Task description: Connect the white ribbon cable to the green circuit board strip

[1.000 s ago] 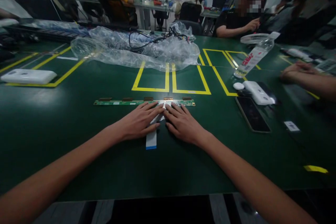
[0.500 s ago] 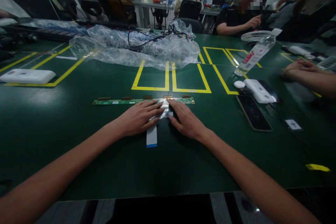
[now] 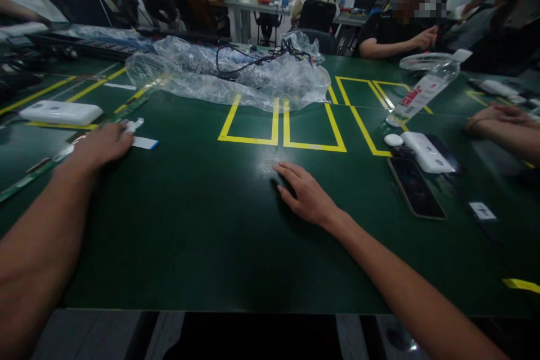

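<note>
At the left of the green table, my left hand (image 3: 99,143) is closed on a long thin green circuit strip (image 3: 31,179), which now lies slanted. A white ribbon cable (image 3: 145,143) with a blue end sticks out to the right of that hand, beside a crumpled silvery piece (image 3: 134,125). The fingertips of my left hand are partly hidden. My right hand (image 3: 306,194) rests near the middle of the table, fingers apart, holding nothing.
Clear plastic wrap (image 3: 291,81) with black cables lies at the back. On the right are a tilted bottle (image 3: 426,90), a white device (image 3: 428,153) and a phone (image 3: 417,187). Another person's hands (image 3: 502,118) rest at the right edge. A white device (image 3: 62,112) sits at left.
My left hand has moved from the centre to the left, taking the circuit strip and ribbon cable with it. The strip has turned from level to slanted. My right hand has stayed near the centre.
</note>
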A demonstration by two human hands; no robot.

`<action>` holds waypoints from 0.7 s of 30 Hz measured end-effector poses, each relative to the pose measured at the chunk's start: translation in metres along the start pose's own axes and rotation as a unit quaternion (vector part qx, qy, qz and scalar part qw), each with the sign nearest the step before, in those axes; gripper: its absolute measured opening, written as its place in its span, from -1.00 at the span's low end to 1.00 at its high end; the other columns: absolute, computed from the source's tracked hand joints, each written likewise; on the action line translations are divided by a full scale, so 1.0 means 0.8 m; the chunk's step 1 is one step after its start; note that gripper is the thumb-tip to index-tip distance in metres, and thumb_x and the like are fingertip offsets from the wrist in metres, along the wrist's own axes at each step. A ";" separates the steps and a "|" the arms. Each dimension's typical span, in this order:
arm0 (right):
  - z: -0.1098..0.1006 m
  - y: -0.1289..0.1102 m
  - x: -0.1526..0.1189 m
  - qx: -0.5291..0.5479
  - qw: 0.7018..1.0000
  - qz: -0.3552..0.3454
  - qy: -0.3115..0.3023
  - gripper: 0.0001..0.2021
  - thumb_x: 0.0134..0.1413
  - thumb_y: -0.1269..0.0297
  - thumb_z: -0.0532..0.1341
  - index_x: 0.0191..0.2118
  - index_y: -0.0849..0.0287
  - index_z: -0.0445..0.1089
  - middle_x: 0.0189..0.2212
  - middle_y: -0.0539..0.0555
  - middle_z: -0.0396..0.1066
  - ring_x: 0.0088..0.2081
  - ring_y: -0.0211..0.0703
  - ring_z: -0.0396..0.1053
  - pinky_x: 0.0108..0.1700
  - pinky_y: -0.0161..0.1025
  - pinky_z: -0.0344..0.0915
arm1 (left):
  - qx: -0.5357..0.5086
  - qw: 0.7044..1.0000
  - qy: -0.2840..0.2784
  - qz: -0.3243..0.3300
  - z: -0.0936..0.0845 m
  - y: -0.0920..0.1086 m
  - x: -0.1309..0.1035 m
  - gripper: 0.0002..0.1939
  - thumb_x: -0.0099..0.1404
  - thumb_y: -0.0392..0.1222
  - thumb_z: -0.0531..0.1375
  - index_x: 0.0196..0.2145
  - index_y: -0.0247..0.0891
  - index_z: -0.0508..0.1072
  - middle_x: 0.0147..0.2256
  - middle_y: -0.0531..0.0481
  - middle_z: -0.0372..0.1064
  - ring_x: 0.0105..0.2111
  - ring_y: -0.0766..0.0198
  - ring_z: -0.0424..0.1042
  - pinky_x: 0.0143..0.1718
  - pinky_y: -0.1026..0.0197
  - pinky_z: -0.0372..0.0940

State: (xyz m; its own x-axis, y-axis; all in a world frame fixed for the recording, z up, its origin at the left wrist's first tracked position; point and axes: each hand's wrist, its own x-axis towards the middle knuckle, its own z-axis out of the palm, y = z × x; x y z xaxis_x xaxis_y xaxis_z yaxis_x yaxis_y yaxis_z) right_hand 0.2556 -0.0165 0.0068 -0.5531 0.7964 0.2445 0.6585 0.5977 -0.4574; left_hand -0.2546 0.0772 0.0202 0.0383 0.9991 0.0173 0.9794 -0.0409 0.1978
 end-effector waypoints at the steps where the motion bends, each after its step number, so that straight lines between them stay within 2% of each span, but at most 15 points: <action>1: 0.000 0.000 0.000 -0.002 1.000 -0.001 -0.002 -0.50 0.39 0.27 0.12 0.37 0.25 0.22 0.36 0.32 0.24 0.38 0.10 0.18 0.37 0.19 0.19 | 0.019 0.999 0.011 -0.048 0.000 -0.007 0.001 -0.11 0.52 0.32 -0.26 0.39 -0.56 0.13 0.25 -0.53 0.24 0.28 -0.38 0.20 0.08 -0.32 0.26; 3: -0.001 -0.001 -0.001 -0.006 1.000 -0.002 -0.006 -0.51 0.39 0.27 0.12 0.36 0.25 0.23 0.35 0.32 0.25 0.37 0.10 0.18 0.36 0.18 0.20 | 0.066 0.987 0.024 -0.142 0.002 -0.007 0.008 -0.09 0.55 0.26 -0.31 0.32 -0.76 0.13 0.28 -0.68 0.10 0.30 -0.57 0.05 -0.02 -0.34 0.25; 5: -0.002 -0.003 -0.001 -0.009 1.000 0.000 -0.008 -0.51 0.39 0.28 0.12 0.35 0.27 0.25 0.35 0.33 0.26 0.37 0.10 0.19 0.37 0.17 0.19 | 0.081 0.985 0.008 -0.150 0.006 0.007 0.019 -0.06 0.53 0.28 -0.29 0.28 -0.81 0.19 0.29 -0.76 0.02 0.29 -0.72 -0.05 -0.07 -0.42 0.23; 6: -0.003 -0.003 -0.001 -0.011 1.000 0.001 -0.009 -0.51 0.39 0.28 0.13 0.35 0.28 0.25 0.35 0.33 0.26 0.37 0.11 0.19 0.37 0.16 0.19 | 0.084 0.988 -0.002 -0.131 0.009 0.020 0.024 -0.05 0.52 0.29 -0.27 0.27 -0.79 0.22 0.29 -0.74 0.03 0.30 -0.71 -0.04 -0.05 -0.45 0.23; 8: -0.004 -0.004 0.000 -0.014 1.000 0.001 -0.009 -0.52 0.39 0.27 0.13 0.35 0.30 0.26 0.34 0.34 0.26 0.36 0.10 0.19 0.37 0.14 0.19 | 0.080 0.995 -0.023 -0.054 0.019 0.057 0.028 -0.10 0.49 0.27 -0.24 0.33 -0.66 0.23 0.32 -0.62 0.07 0.33 -0.56 0.03 0.09 -0.44 0.21; 10: -0.004 -0.003 0.000 -0.017 1.000 0.000 -0.008 -0.52 0.40 0.26 0.12 0.35 0.28 0.26 0.34 0.32 0.27 0.36 0.09 0.19 0.37 0.14 0.19 | 0.071 0.995 -0.045 0.063 0.035 0.111 0.020 -0.21 0.52 0.14 -0.24 0.40 -0.56 0.16 0.37 -0.49 0.05 0.38 -0.32 0.05 0.24 -0.30 0.15; 12: -0.003 -0.003 0.000 -0.021 1.000 -0.001 -0.007 -0.51 0.40 0.26 0.11 0.35 0.25 0.25 0.35 0.31 0.26 0.37 0.07 0.19 0.38 0.14 0.18 | 0.061 0.978 -0.064 0.190 0.055 0.176 -0.001 -0.29 0.54 0.06 -0.20 0.44 -0.48 0.11 0.42 -0.36 -0.04 0.43 -0.16 -0.04 0.36 -0.22 0.02; 14: -0.001 -0.003 0.000 -0.033 0.999 -0.003 -0.013 -0.50 0.39 0.25 0.11 0.37 0.22 0.23 0.38 0.28 0.23 0.39 0.06 0.16 0.40 0.15 0.14 | 0.050 0.958 -0.069 0.273 0.073 0.239 -0.028 -0.35 0.56 0.07 -0.13 0.46 -0.25 0.12 0.45 -0.14 -0.06 0.46 0.00 -0.10 0.43 -0.14 -0.10; 16: 0.001 -0.005 0.000 -0.051 0.998 -0.006 -0.032 -0.47 0.39 0.25 0.11 0.40 0.20 0.20 0.40 0.26 0.19 0.42 0.07 0.11 0.43 0.17 0.07 | 0.038 0.931 -0.055 0.358 0.085 0.287 -0.054 -0.40 0.58 0.02 -0.10 0.45 -0.22 0.14 0.45 -0.14 -0.06 0.46 0.00 -0.10 0.43 -0.17 -0.09; 18: 0.002 -0.007 0.000 -0.069 0.996 -0.008 -0.054 -0.45 0.39 0.24 0.11 0.42 0.19 0.17 0.42 0.25 0.17 0.44 0.09 0.07 0.45 0.21 0.01 | 0.023 0.914 -0.040 0.404 0.089 0.311 -0.068 -0.43 0.59 0.00 -0.08 0.44 -0.23 0.17 0.44 -0.16 -0.03 0.45 0.01 -0.06 0.42 -0.15 -0.05; 19: 0.002 -0.008 0.000 -0.074 0.995 -0.009 -0.063 -0.45 0.39 0.24 0.10 0.42 0.19 0.17 0.42 0.25 0.16 0.44 0.11 0.06 0.45 0.23 -0.01 | 0.015 0.909 -0.038 0.415 0.089 0.313 -0.069 -0.44 0.60 0.00 -0.07 0.43 -0.22 0.19 0.44 -0.15 -0.01 0.44 0.04 -0.03 0.42 -0.12 -0.04; 21: 0.001 -0.009 0.001 -0.081 0.994 -0.013 -0.077 -0.46 0.40 0.24 0.09 0.41 0.23 0.18 0.42 0.26 0.15 0.45 0.13 0.05 0.45 0.25 -0.02 | 0.004 0.909 -0.040 0.416 0.086 0.301 -0.060 -0.46 0.60 0.01 -0.07 0.41 -0.21 0.22 0.42 -0.14 0.03 0.42 0.07 0.03 0.41 -0.08 -0.01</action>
State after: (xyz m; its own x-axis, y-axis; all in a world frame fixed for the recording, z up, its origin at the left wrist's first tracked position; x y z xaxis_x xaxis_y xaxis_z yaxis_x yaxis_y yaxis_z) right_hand 0.2501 -0.0200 0.0092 -0.6347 0.7640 0.1160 0.7088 0.6354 -0.3065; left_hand -0.0066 0.0198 -0.0003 0.7798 0.6200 0.0861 0.6063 -0.7824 0.1425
